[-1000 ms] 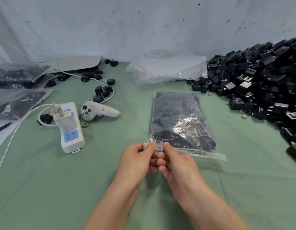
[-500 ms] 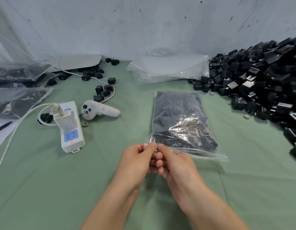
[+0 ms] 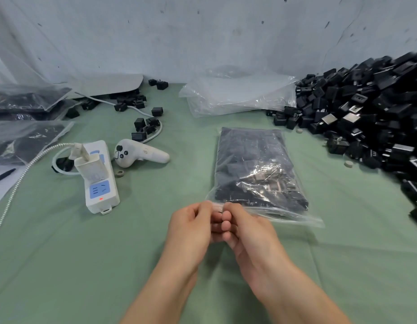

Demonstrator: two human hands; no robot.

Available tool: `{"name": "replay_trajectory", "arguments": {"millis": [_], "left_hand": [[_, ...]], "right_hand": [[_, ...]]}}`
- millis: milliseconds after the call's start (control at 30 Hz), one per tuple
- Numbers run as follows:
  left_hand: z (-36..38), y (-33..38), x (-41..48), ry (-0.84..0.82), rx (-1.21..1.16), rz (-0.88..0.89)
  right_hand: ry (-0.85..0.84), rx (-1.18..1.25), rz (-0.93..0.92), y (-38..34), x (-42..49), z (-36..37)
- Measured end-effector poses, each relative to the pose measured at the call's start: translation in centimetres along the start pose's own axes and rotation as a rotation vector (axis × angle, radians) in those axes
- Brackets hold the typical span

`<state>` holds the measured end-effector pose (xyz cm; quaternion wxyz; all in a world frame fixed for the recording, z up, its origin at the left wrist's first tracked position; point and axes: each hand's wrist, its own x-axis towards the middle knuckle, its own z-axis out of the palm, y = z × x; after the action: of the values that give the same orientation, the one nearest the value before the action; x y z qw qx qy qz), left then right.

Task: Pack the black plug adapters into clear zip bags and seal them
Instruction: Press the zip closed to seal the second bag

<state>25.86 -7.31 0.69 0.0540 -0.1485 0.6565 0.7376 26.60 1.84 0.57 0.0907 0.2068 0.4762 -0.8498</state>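
Note:
A clear zip bag (image 3: pixel 256 169) full of black plug adapters lies flat on the green cloth in front of me, its zip edge nearest me. My left hand (image 3: pixel 191 226) and my right hand (image 3: pixel 247 230) meet at the near left corner of that edge, both pinching the zip strip between thumb and fingers. A big heap of loose black plug adapters (image 3: pixel 371 108) fills the right side. A stack of empty clear zip bags (image 3: pixel 238 94) lies at the back centre.
A white power strip (image 3: pixel 100 176) with a charger plugged in and a white hand controller (image 3: pixel 139 154) lie to the left. Several stray adapters (image 3: pixel 142 127) and a cable sit behind them. Filled bags (image 3: pixel 27 106) are stacked at the far left.
My right fingertips have slid a little left along the zip edge, closer to my left fingers. The bag has stayed where it was.

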Motion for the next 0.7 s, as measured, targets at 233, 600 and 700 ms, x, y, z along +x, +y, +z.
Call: {"name": "replay_trajectory", "arguments": {"millis": [233,600,700], "left_hand": [[-0.47,0.05,0.12,0.002,-0.047,-0.039],[0.09,-0.32,0.01,-0.013,0.16,0.055],[0.07,-0.47,0.07,0.013,0.174,0.077]], "right_hand": [[0.002,0.025,0.057,-0.05,0.11,-0.22],[0.114,0.111,0.085,-0.19,-0.54,0.09],[0.176,0.141,0.089,-0.56,-0.73,0.14]]}}
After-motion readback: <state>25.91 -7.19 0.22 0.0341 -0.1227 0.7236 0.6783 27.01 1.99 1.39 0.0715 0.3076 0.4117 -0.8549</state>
